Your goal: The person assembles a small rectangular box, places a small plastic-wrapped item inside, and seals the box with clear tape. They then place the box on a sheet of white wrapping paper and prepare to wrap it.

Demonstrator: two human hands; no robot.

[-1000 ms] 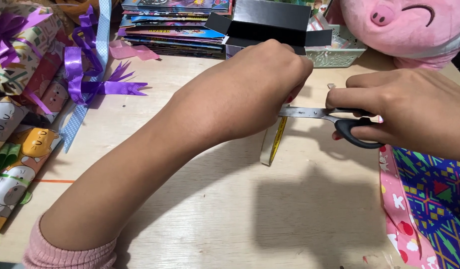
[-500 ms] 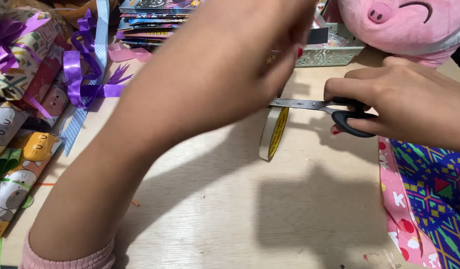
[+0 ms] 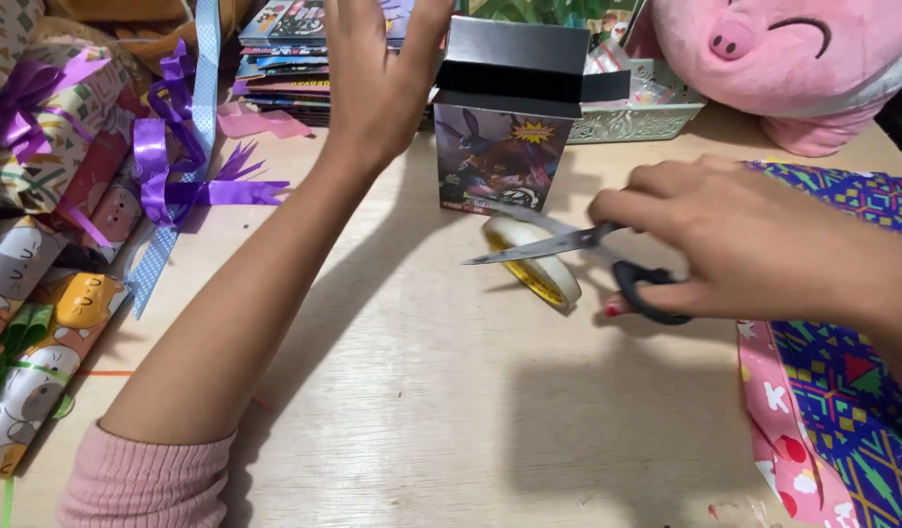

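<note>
Near the wooden table's (image 3: 451,411) far edge, the right hand (image 3: 754,244) clamps black-handled steel scissors (image 3: 578,256) over a tape roll (image 3: 534,262), while the left hand (image 3: 383,68), fingers spread and empty, rises beside a black-lidded printed box (image 3: 505,117).

Pink plush pig (image 3: 773,59) beyond the grip, right. Purple ribbon (image 3: 168,166) and wrapped gifts (image 3: 41,254) far left. Patterned paper (image 3: 842,391) below right.

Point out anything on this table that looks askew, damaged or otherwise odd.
The tape roll stands on its edge instead of lying flat, right under the open blades of the scissors held by the right hand. The printed box has its black top flaps open. Nothing looks spilled or broken.
</note>
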